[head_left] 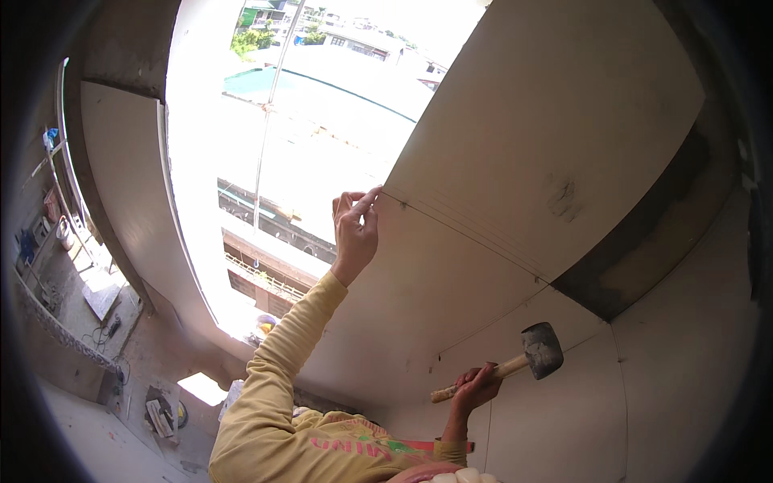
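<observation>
My left hand [357,233] is raised to the edge of a large beige wall panel [580,121] beside the bright opening. Its fingertips touch that edge where a thin seam [475,236] begins; the fingers are bent but apart, and I see nothing held in them. Lower down, my right hand [477,388] is closed around the wooden handle of a rubber mallet [542,351]. The mallet's dark, scuffed head points to the right, apart from the panels. A second beige panel [419,298] lies on the other side of the seam, with small clip-like bits along the joints.
Dark bare wall [644,233] shows beyond the panels at the right. Through the window opening [322,121] stand roofs and buildings, with a thin upright rod [268,121] across it. Another panel [129,177] lines the left side. Offcuts [159,419] and cables lie on the floor lower left.
</observation>
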Tool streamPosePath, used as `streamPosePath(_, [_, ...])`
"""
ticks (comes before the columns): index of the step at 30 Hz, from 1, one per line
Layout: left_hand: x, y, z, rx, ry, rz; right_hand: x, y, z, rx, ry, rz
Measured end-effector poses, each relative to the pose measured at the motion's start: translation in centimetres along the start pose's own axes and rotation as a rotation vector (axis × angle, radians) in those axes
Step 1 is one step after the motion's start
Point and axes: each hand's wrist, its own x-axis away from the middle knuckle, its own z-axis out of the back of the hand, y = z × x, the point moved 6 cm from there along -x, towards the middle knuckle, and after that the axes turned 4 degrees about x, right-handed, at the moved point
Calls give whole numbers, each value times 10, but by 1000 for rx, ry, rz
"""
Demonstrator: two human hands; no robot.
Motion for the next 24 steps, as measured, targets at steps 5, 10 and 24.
streamPosePath(5, [1, 9, 4, 4, 12, -41, 3, 0, -1, 21, -10, 19])
streamPosePath(10, [-14, 29, 8, -20, -14, -126, 7, 0, -1, -8, 21, -36])
streamPosePath(24, [-38, 8, 1, 12, -78, -132, 3, 10, 4, -72, 8, -127])
